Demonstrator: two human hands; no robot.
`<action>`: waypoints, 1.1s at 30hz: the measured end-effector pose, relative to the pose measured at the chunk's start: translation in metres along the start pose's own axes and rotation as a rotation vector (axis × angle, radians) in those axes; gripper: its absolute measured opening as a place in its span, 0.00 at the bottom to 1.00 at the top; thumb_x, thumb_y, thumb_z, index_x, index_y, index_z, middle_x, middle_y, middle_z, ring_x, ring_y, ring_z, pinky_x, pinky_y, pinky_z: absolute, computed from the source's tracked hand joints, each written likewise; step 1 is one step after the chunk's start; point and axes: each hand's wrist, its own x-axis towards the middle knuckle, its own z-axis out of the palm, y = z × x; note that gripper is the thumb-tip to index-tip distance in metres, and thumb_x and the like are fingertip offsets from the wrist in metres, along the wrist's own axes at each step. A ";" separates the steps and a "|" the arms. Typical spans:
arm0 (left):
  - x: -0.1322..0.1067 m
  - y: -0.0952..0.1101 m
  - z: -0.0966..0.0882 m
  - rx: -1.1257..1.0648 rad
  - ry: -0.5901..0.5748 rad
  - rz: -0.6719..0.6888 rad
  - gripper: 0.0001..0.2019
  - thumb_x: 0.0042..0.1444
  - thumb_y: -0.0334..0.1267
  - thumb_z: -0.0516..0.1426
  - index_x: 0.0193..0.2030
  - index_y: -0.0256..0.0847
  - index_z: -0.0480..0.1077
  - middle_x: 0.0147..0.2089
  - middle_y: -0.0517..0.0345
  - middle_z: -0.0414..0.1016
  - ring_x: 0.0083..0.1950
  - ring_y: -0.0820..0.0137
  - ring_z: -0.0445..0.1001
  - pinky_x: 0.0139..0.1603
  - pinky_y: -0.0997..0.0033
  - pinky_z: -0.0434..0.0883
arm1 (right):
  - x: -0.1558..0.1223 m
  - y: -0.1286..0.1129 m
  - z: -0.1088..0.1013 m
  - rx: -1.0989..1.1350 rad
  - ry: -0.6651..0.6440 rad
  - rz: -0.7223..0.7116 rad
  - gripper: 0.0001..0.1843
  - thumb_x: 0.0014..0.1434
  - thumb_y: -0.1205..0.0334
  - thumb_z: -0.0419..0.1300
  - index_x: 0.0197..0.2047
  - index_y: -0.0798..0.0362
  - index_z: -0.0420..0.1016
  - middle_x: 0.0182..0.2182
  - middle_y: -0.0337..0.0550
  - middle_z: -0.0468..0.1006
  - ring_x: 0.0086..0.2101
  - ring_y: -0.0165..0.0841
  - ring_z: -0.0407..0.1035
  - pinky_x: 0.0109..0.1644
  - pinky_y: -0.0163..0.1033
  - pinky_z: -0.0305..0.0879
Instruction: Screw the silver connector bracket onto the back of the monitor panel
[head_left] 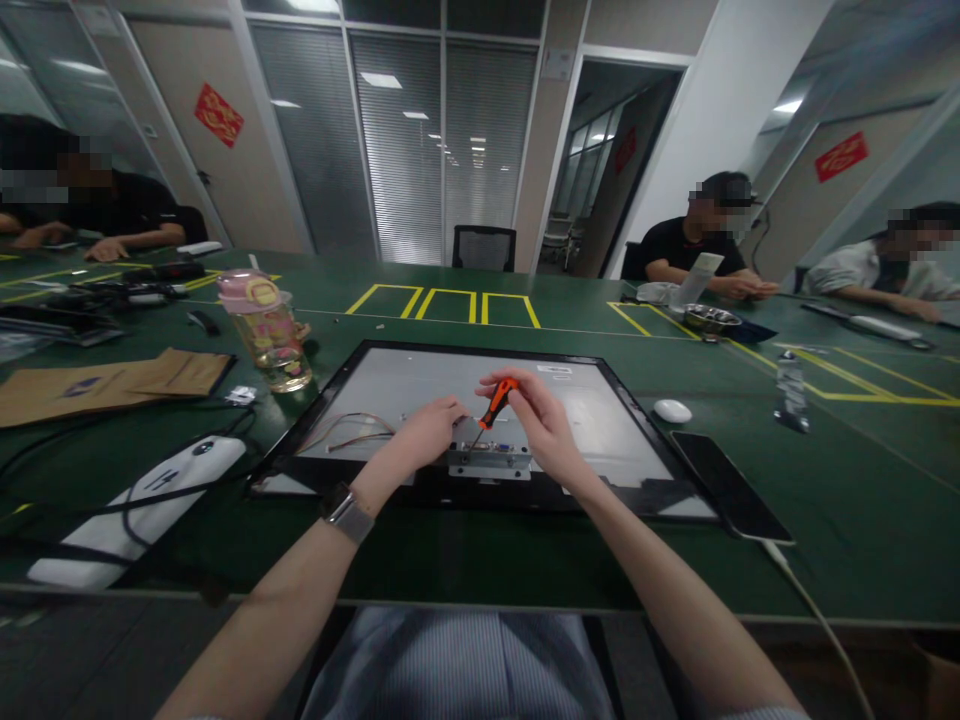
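Note:
My right hand (541,420) is closed around the orange and black handle of a screwdriver (498,402). The screwdriver is tilted, its shaft slanting down to the left toward a metal bracket (491,463) with connectors along it. My left hand (433,432), a watch (348,513) on its wrist, lies just left of the shaft with the fingers drawn together; whatever they pinch is hidden. Beneath both hands lies a flat display panel (622,420) with a grey back and black frame. Thin wires (352,424) run over its left side.
A phone (731,485) on a cable and a white mouse-like object (673,411) lie to the right. On the left are a drink bottle (270,335), a white power bank-like device (150,510) and brown paper packets (112,385). Several people sit across the green table (450,570).

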 end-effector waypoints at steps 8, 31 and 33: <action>0.001 -0.001 0.003 -0.001 0.012 0.002 0.19 0.54 0.20 0.45 0.44 0.38 0.70 0.47 0.51 0.71 0.49 0.67 0.70 0.53 0.70 0.65 | -0.001 0.005 -0.002 0.089 0.045 0.053 0.08 0.60 0.59 0.60 0.43 0.45 0.76 0.40 0.42 0.75 0.43 0.34 0.71 0.50 0.44 0.69; 0.000 -0.002 0.001 -0.013 0.014 0.017 0.18 0.56 0.21 0.46 0.45 0.38 0.70 0.47 0.51 0.71 0.51 0.67 0.69 0.54 0.69 0.65 | -0.002 -0.005 -0.004 -0.112 -0.059 -0.022 0.20 0.65 0.62 0.52 0.59 0.44 0.66 0.48 0.46 0.74 0.47 0.36 0.71 0.52 0.49 0.69; 0.000 -0.003 0.003 -0.014 0.018 0.030 0.17 0.57 0.23 0.46 0.45 0.38 0.70 0.46 0.51 0.71 0.51 0.66 0.69 0.53 0.68 0.65 | -0.002 -0.004 -0.002 -0.088 -0.033 0.001 0.19 0.63 0.62 0.55 0.57 0.45 0.69 0.44 0.45 0.77 0.44 0.36 0.73 0.51 0.48 0.70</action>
